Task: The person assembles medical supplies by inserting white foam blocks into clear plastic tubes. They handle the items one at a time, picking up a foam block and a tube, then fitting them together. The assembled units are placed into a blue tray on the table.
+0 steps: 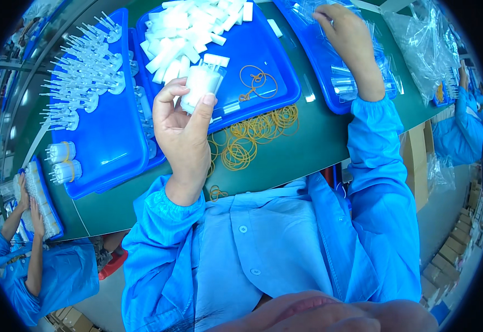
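Observation:
My left hand (185,124) is wrapped round a white cylindrical bundle (201,84) with thin prongs at its top and clear plastic at its side. It holds the bundle over the near edge of the middle blue tray (258,52). White foam-like blocks (183,33) are heaped in that tray, beside a few loose orange rubber bands (258,82). Up at the right, my right hand (347,34) reaches over another blue tray (313,41) of clear plastic strips (343,80). Its thumb and fingers are pinched together; whatever is between them is too small to tell.
More rubber bands (252,130) lie on the green table (277,169). Pronged white pieces (86,74) fill part of the left blue tray (106,152), with two banded bundles (64,161) at its corner. Clear bags (418,44) lie far right. Co-workers sit at both sides.

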Motion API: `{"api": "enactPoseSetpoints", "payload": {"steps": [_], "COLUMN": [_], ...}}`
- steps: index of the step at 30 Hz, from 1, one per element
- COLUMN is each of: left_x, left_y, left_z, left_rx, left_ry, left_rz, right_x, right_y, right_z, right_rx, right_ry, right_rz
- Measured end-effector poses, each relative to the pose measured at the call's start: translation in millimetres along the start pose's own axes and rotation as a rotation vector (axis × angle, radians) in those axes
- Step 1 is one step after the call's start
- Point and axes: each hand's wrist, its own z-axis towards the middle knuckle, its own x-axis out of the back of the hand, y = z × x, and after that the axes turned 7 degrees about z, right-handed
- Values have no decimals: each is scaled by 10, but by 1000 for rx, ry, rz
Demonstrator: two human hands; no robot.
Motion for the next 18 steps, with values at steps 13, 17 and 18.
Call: {"api": "enactPoseSetpoints", "payload": {"steps": [13, 17, 18], "left_x": [71, 46, 72], "left_y": [-123, -75, -87], "left_z": [44, 77, 70], "left_rx": [-64, -6, -22], "left_ry": [-101, -105, -113], "left_rz": [-16, -152, -98], "right_x": [-289, 241, 266], "right_y": [205, -269, -492], "right_z": [-139, -83, -73], "right_rx": [-112, -223, -192], "right_ry": [-214, 66, 4], "right_rz": [-53, 491, 748]}}
